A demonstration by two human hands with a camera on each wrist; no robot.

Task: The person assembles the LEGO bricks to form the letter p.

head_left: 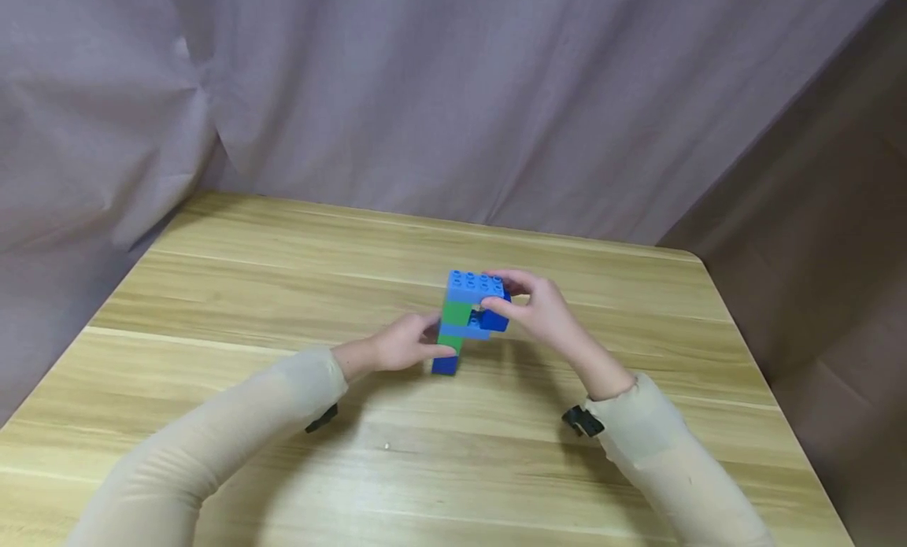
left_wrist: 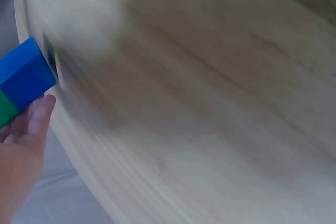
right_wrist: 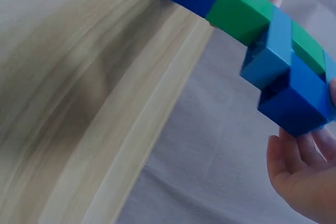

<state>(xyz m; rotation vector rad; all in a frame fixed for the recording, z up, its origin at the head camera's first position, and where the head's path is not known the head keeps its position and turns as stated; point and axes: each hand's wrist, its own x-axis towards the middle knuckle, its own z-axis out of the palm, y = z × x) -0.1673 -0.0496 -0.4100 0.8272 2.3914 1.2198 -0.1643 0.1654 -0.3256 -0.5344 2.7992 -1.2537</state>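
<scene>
A tower of toy building bricks (head_left: 456, 314) stands between the hands, about upright. From the bottom it has a dark blue brick (head_left: 444, 366), a green brick (right_wrist: 240, 12), a light blue brick (right_wrist: 273, 56), another green one and a studded light blue brick (head_left: 468, 282) on top. Under the top brick's right end hangs a second dark blue brick (right_wrist: 298, 98). My left hand (head_left: 405, 342) grips the lower green part, thumb in front. My right hand (head_left: 542, 311) holds the top right end between thumb and fingers. Whether the base touches the table is unclear.
The wooden table (head_left: 283, 295) spreads around the hands, with a tiny pale speck (head_left: 386, 446) near its front. Grey curtains (head_left: 425, 98) hang behind it and along the right side. Dark straps show beneath both sleeves.
</scene>
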